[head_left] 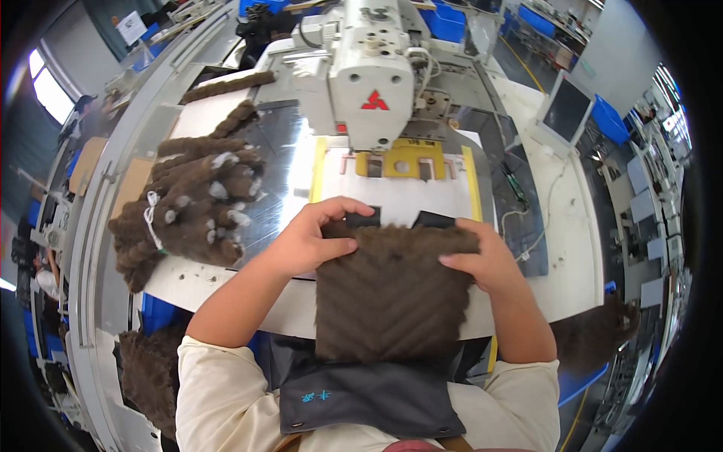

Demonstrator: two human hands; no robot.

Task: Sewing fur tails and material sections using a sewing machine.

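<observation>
You have one brown fur panel [389,290] at centre, one fur-piece stack [192,207] at left, one sewing machine [369,64] above, one monitor [566,109] upper right.

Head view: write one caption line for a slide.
Both hands press brown fabric at a sewing machine.

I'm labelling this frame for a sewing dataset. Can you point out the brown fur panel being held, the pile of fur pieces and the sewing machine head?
brown fur panel [392,294], head view, middle of its ribbed face.
pile of fur pieces [196,203], head view, centre of the heap.
sewing machine head [373,75], head view, white front casing.
</observation>
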